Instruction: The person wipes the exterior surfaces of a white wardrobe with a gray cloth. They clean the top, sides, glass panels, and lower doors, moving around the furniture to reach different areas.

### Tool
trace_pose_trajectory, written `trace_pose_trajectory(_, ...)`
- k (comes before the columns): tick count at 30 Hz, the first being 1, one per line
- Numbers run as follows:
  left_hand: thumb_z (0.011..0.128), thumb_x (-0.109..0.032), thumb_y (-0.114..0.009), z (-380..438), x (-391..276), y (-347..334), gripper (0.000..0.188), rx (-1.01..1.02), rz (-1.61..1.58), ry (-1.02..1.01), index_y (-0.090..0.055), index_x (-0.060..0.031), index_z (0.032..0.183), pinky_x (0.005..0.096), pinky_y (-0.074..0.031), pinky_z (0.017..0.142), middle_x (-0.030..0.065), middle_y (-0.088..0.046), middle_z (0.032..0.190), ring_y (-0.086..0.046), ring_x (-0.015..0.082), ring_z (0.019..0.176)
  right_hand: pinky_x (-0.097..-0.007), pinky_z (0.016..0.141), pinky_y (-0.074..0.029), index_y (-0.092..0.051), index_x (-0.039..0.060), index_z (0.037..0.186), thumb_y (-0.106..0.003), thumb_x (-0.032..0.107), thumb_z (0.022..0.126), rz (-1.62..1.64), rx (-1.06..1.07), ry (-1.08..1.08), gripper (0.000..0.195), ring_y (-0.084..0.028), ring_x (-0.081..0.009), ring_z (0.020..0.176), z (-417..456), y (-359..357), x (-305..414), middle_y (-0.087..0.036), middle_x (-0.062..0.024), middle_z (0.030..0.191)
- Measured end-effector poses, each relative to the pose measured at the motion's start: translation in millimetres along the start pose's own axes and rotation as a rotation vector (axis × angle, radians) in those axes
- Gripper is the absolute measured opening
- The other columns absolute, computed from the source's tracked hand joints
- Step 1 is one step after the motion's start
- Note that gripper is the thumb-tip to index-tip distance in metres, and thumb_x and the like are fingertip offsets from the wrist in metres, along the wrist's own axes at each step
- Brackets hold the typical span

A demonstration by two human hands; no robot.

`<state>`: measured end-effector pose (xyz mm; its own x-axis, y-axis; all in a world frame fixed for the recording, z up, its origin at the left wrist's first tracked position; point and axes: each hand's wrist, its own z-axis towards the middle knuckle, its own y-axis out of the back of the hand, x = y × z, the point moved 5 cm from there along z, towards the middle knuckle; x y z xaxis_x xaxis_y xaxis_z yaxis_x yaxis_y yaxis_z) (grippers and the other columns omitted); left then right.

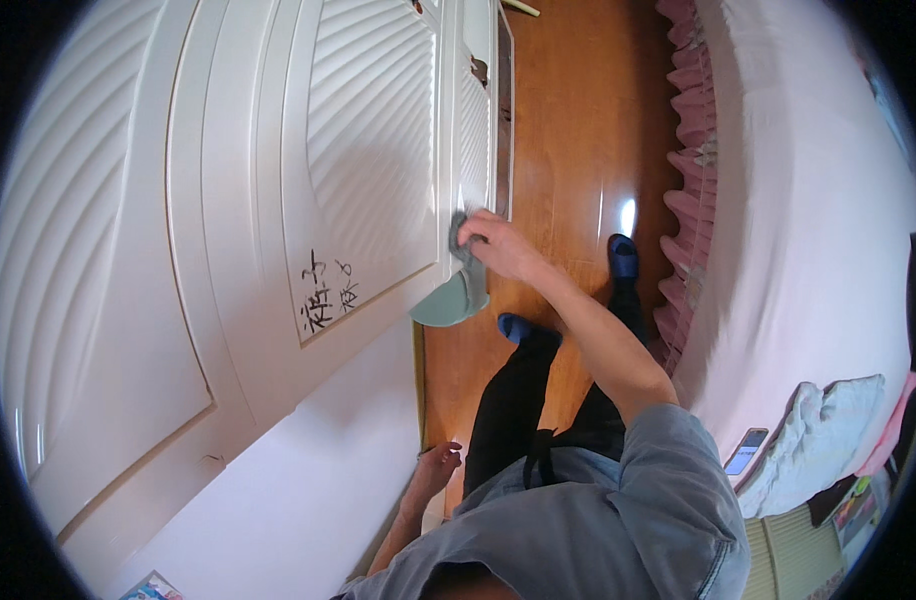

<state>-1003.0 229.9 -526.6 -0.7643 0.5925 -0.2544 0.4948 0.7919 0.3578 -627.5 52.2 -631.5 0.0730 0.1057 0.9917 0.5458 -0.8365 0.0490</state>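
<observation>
My right hand (499, 244) grips a grey cloth (459, 238) against the front edge of a white cabinet door (237, 225). The lower end of the cloth hangs past that edge, in front of a pale green basin (447, 304), which shows partly below the door. Slanted ridges cover the door's inset panel (375, 127), and dark handwriting marks its lower corner. My left hand (439, 466) hangs low beside the white wall, near my leg. Its fingers are loosely curled, with nothing seen in them.
Blue slippers (623, 256) are on my feet on the glossy wooden floor (570, 112). At the right stands a bed (795, 187) with a pink ruffled skirt (690, 202). A phone (746, 451) and a folded pale cloth (818, 439) lie on it. Dark handles (479, 71) project from the cabinet.
</observation>
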Motion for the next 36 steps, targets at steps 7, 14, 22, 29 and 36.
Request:
trace_pose_trajectory(7,0.09,-0.014,-0.062,25,10,-15,0.023,-0.084,-0.064,0.012,-0.065,-0.0036,0.111,0.0361,-0.054,0.075,0.0153,-0.07,0.086,-0.069,0.0248,0.081,-0.0343,0.092,-0.046,-0.065,0.007,0.099,-0.056,-0.005,0.075,0.154,-0.257,0.374,0.028,-0.054,-0.0305,0.104,-5,23,95,-0.053,-0.0123,0.107)
trace_pose_trajectory(14,0.093,-0.015,-0.058,21,-38,-55,0.024,0.006,-0.045,-0.008,-0.065,-0.0034,0.113,0.0374,-0.054,0.077,0.0155,-0.07,0.094,-0.069,0.0264,0.086,-0.0409,0.091,-0.047,-0.064,0.0072,0.1,-0.059,-0.004,0.074,0.238,-0.401,0.016,0.029,-0.054,-0.0329,0.107,6,18,-5,-0.056,-0.0149,0.104)
trace_pose_trajectory(22,0.091,-0.013,-0.058,47,-75,-59,0.024,0.035,0.041,-0.003,-0.065,-0.0058,0.113,0.0385,-0.054,0.08,0.0161,-0.07,0.098,-0.068,0.029,0.089,-0.0422,0.092,-0.046,-0.064,0.0128,0.103,-0.066,0.002,0.075,0.233,-0.187,0.663,0.03,-0.052,-0.0342,0.107,-22,0,128,-0.052,-0.0131,0.113)
trace_pose_trajectory(29,0.093,-0.014,-0.058,95,-103,-57,0.026,0.059,0.158,-0.027,-0.064,-0.0061,0.117,0.039,-0.054,0.081,0.0174,-0.069,0.104,-0.068,0.0303,0.092,-0.0406,0.095,-0.045,-0.063,0.0072,0.106,-0.06,0.0,0.078,0.408,-0.347,-0.061,0.029,-0.052,-0.0339,0.111,-10,-13,-55,-0.05,-0.0156,0.118)
trace_pose_trajectory(36,0.092,-0.014,-0.057,214,-104,-69,0.024,0.045,0.306,-0.293,-0.065,-0.0049,0.112,0.0383,-0.054,0.081,0.0175,-0.068,0.1,-0.067,0.0311,0.093,-0.0365,0.098,-0.043,-0.064,0.0053,0.113,-0.059,-0.006,0.082,0.315,-0.438,0.473,0.033,-0.051,-0.0312,0.117,9,-5,-27,-0.05,-0.0135,0.123)
